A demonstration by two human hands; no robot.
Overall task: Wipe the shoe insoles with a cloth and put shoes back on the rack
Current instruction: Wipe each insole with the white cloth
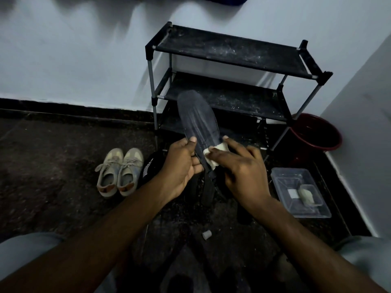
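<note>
Nearest, left hand grip clamps insole; right hand pinches cloth, mid-wipe; next stroke likely toward twelve o'clock.

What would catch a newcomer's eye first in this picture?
In the centre, the left hand holds a dark insole while the right hand pinches a white cloth against it. Behind them stands a dusty black shoe rack, and a beige pair of sneakers sits on the floor at left.
</note>
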